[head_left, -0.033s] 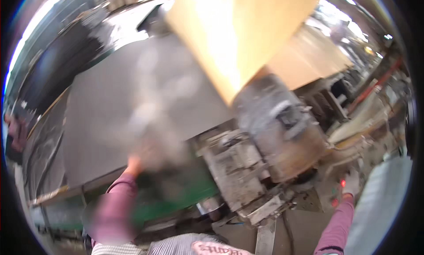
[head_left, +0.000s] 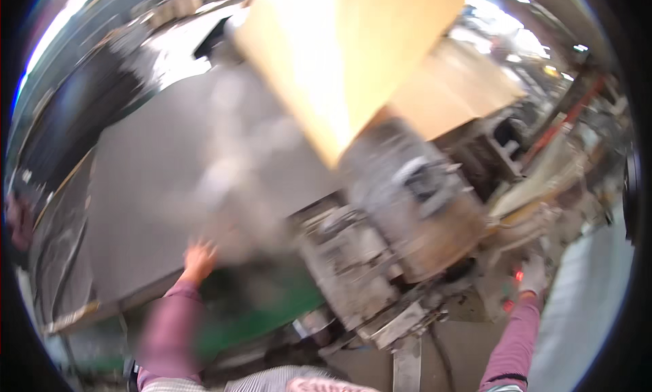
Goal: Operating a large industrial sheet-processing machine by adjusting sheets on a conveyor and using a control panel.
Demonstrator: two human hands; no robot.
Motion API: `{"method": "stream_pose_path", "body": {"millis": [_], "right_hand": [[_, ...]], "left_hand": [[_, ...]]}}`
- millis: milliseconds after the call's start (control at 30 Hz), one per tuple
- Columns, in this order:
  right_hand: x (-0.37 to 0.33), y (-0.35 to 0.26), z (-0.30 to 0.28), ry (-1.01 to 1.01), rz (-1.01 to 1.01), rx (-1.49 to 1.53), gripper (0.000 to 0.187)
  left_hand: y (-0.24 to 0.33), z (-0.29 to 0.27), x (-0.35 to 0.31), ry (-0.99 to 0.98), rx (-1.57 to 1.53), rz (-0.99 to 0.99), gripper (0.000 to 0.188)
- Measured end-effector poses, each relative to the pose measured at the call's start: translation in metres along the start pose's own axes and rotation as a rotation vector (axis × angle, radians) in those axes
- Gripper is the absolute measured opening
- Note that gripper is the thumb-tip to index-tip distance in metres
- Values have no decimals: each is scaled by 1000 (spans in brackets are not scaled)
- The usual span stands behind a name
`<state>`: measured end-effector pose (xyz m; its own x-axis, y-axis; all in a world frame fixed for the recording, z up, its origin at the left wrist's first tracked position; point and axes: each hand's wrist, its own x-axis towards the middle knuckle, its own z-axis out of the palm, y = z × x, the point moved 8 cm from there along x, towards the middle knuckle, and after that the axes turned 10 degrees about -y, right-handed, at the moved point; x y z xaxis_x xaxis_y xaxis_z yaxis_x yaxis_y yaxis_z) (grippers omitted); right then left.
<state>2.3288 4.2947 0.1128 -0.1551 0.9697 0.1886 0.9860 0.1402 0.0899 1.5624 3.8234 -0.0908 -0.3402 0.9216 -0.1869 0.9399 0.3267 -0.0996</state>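
A wide dark grey sheet point(head_left: 142, 174) lies across a green-framed table point(head_left: 285, 304) on the left. My left hand point(head_left: 200, 259) rests at the near edge of this sheet, its fingers stretched out over the surface. Far to the right, my right hand point(head_left: 535, 275), in a pale glove, is beside two glowing red buttons point(head_left: 519, 276). Its fingers are too blurred to make out. A hazy smear covers the middle of the picture and partly hides the sheet.
A large shiny tan panel point(head_left: 380, 39) slants down to a corner above a worn metal machine part point(head_left: 435, 222). Beside that part is a dusty mechanism point(head_left: 350, 270). Another tan board point(head_left: 455, 86) lies behind. A person's sleeve point(head_left: 19, 219) shows at the far left.
The whole view has shifted, so the scene sits slightly further left. My left hand shows more plainly from behind the haze. My right hand stays beside the red buttons.
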Motion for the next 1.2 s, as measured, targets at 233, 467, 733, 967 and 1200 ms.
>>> {"method": "stream_pose_path", "body": {"millis": [233, 467, 733, 967, 1200], "right_hand": [[-15, -29, -16, -33, 123, 76, 34], [-20, -37, -21, -66, 121, 67, 34], [-3, -12, -5, -8, -7, 95, 36], [6, -20, 13, -116, 18, 8, 36], [4, -17, 14, -91, -23, -6, 36]], "left_hand": [[11, -36, -16, -204, -479, -453, 47], [4, -25, -23, -212, -457, -477, 50], [-3, -7, 0, -190, -345, -444, 52], [-6, -7, -3, -194, -413, -454, 53], [-4, -6, -4, -167, -432, -438, 52]]}}
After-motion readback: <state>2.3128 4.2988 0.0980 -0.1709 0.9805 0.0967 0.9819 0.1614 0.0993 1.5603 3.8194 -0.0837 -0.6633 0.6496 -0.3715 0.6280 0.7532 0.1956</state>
